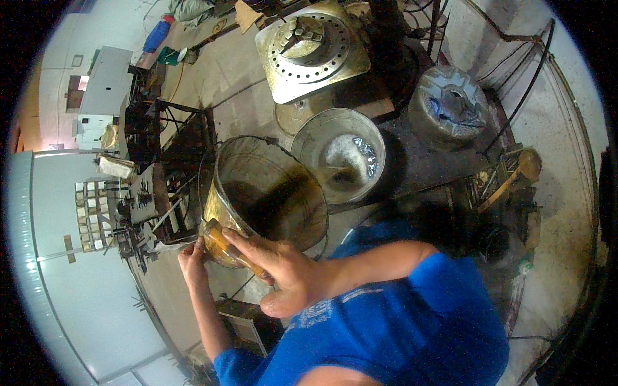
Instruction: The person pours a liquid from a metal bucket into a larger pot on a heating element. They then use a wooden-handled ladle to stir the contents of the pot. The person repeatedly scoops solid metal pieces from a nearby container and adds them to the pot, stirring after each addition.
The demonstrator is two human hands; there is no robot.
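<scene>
A large brass-coloured metal bucket (270, 186) stands tilted in front of me, its dark inside showing. My right hand (283, 267) lies over the bucket's near rim, fingers pressing a small brown block (222, 241) against the outer wall. My left hand (192, 257) touches the bucket's lower left side, next to the same block. Both forearms come up from the lower edge; I wear a blue shirt.
A grey metal pail (340, 157) with shiny scraps stands behind the bucket. Farther back sits a square brass plate with a perforated round disc (312, 48). A lidded pot with blue cloth (450, 103) is at right, a metal frame stand (174, 135) at left.
</scene>
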